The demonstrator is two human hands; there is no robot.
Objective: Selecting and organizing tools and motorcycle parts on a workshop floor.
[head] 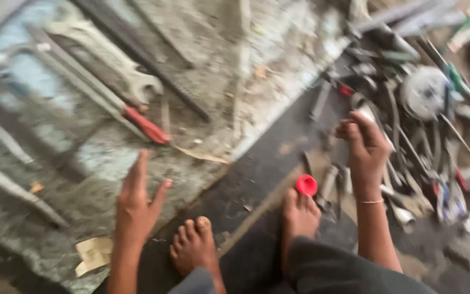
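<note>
Floor: a rough, dusty concrete floor (257, 71) with a darker strip running from lower left to upper right, the whole view smeared by motion blur
Your position: you sit low, both bare feet in view, the left foot (194, 247) on the dark strip and the right foot (300, 215) just right of it
Left hand: your left hand (137, 201) is spread flat, fingers straight and apart, gripping nothing; it is over the concrete at the edge of the dark strip, though you cannot tell whether the palm touches the floor
Right hand: your right hand (366, 142) is curled at the near edge of the tool pile, fingers bent around a small pale metal piece (365, 113); blur hides what the piece is and how firmly you hold it
Wrist: a thin bangle (371, 201) circles your right wrist
Red cap: a small round red cap (306, 185) lies on the floor just beyond the toes of your right foot, left of your right forearm
Tool pile: a heap of metal tools and parts (431, 125) fills the right side, with a round grey disc (424, 91) among them
Left side: long metal tools lie on the concrete, one with a red handle (147, 126), well apart from your left hand
Scrap: a torn piece of cardboard (93, 255) lies beside your left forearm
</note>
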